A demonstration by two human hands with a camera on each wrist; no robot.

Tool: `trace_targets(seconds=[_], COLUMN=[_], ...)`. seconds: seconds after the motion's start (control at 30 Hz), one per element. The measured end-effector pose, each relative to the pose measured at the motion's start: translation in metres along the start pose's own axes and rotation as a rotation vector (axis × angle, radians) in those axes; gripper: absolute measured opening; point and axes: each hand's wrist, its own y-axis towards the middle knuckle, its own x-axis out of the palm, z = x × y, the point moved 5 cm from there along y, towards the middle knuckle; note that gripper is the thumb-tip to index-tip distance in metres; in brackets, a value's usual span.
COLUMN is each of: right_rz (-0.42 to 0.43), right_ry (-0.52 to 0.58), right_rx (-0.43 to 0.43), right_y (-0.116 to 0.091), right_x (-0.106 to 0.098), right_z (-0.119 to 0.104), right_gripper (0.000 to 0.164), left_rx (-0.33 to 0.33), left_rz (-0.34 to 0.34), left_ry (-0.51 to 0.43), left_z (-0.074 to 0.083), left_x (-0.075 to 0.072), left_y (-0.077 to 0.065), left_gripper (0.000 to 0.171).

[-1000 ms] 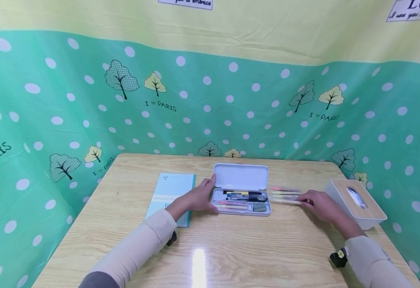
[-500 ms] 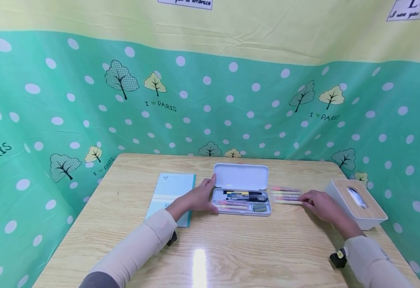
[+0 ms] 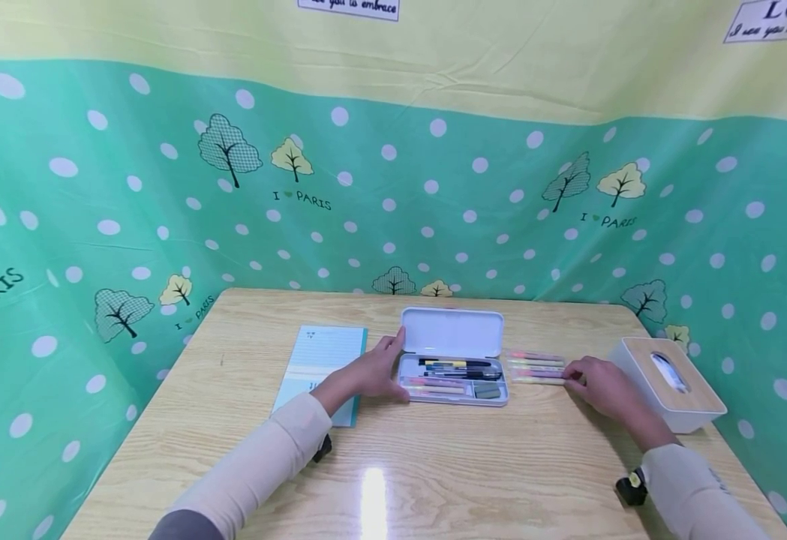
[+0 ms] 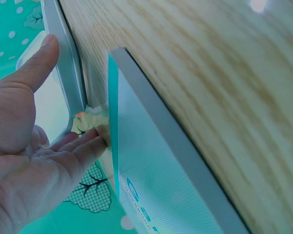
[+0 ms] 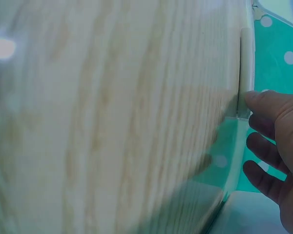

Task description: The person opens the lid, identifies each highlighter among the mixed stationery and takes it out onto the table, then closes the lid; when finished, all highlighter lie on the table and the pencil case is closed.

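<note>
An open white pencil case stands mid-table, its lid raised at the back. Dark pens, pale pens and a grey-green block lie inside. My left hand touches the case's left side, thumb at the front corner and a finger up by the lid; in the left wrist view its thumb lies straight along the case. Several pale pens lie side by side right of the case. My right hand pinches the right end of the nearest one, a cream-barrelled pen.
A light-blue notebook lies left of the case, partly under the left forearm. Right of the right hand stands a white tissue box with a wooden top. A patterned curtain hangs behind the wooden table.
The nearest pale pens have shifted slightly under my right hand and lie more evenly in their row. My left hand and the pencil case stay put.
</note>
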Motion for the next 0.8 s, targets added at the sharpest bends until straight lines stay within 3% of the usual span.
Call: trace_targets(seconds=[0.47,0.8], right_rz=[-0.044,-0.056], right_ry=[0.068,0.086], right_rx=[-0.005,-0.128], right_y=[0.010,0.016], right_x=[-0.013,-0.020], right_z=[-0.019,-0.061], right_gripper=[0.015,0.011], left_rx=[-0.018,-0.011], left_rz=[-0.002,0.004], left_ry=[0.003,-0.004], left_z=[-0.002,0.000], left_x=[0.001,0.000], left_y=[0.000,0.000], left_gripper=[0.135,0.136])
